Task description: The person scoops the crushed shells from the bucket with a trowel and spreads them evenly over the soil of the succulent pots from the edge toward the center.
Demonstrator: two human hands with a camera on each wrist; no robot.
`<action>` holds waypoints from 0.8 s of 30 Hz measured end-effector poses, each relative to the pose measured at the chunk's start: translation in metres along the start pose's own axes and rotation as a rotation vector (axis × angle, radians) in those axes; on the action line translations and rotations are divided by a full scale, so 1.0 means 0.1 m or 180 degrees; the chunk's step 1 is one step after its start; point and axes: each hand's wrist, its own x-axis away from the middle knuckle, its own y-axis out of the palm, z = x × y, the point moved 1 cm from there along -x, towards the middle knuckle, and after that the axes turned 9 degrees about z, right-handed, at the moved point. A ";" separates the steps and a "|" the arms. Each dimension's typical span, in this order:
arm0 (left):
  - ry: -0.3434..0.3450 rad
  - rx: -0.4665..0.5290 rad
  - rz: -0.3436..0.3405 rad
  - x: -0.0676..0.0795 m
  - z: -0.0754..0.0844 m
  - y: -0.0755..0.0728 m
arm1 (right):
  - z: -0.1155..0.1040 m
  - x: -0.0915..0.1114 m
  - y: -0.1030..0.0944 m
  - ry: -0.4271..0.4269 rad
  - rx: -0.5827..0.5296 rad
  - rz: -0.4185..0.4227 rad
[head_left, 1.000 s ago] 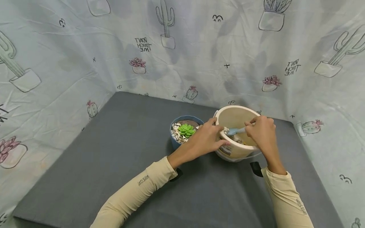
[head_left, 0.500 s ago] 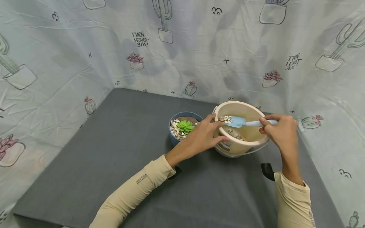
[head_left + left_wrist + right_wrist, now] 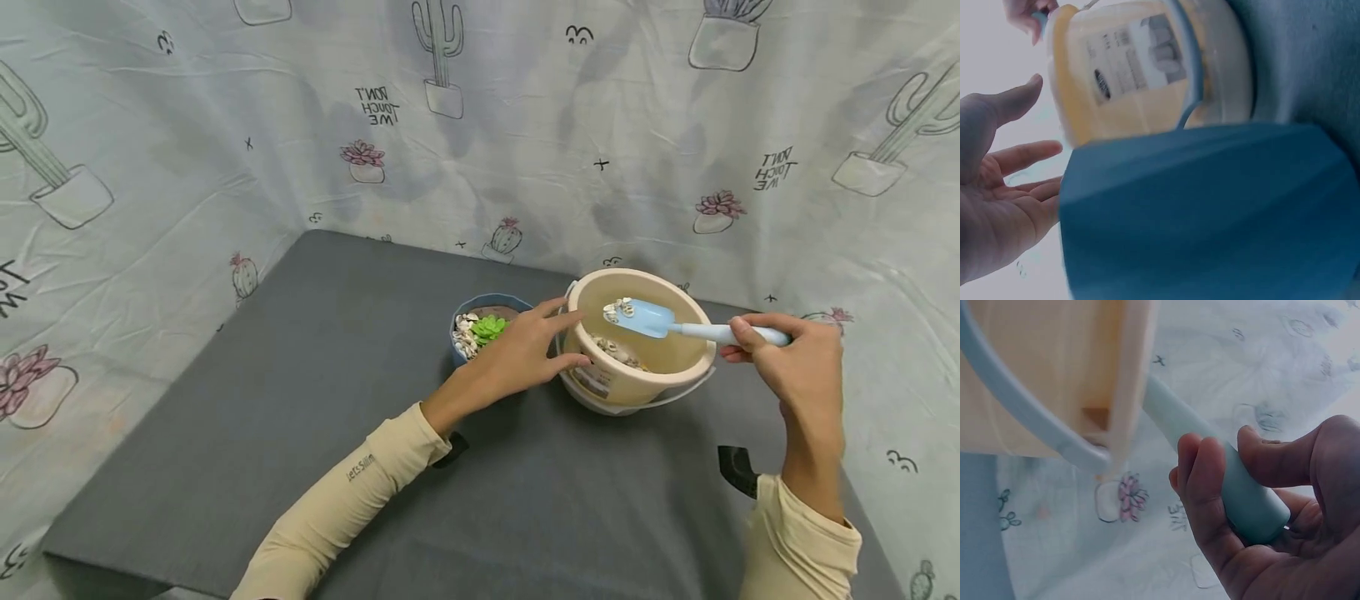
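Observation:
My right hand [image 3: 802, 358] pinches the pale blue handle of a small garden trowel [image 3: 651, 318]. The trowel's blade hangs over the mouth of a cream bucket [image 3: 645, 387], with several small shells or pebbles [image 3: 619, 310] on its tip. More pebbles [image 3: 617, 350] lie at the bucket's bottom. In the right wrist view, thumb and fingers close round the trowel's handle [image 3: 1250, 497]. My left hand [image 3: 517, 354] is spread at the bucket's left rim, fingers loosely extended, holding nothing. Partly behind it stands a blue pot [image 3: 456, 358] with a green succulent [image 3: 490, 328] and white pebbles.
Bucket and pot stand side by side near the back edge of a grey table [image 3: 337, 350]. A white cloth [image 3: 525, 125] printed with cacti hangs behind. The bucket's handle [image 3: 671, 400] hangs down at its front.
My right hand has drawn the trowel up and right, away from the bucket's left rim; fewer pebbles show on its blade. The left hand has come slightly away from the rim.

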 end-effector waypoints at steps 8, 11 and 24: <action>-0.0420 -0.0074 0.0075 0.18 -0.40 -0.53 | -0.11 0.10 0.03 -0.0110 -0.1060 0.0007; -0.0590 0.0076 0.0049 0.28 -0.63 -0.73 | -0.20 0.13 0.16 -0.0251 -0.1222 -0.0140; -0.0818 0.0177 -0.0688 0.43 -1.02 -0.66 | -0.75 0.21 1.15 -0.0971 0.0289 -0.0876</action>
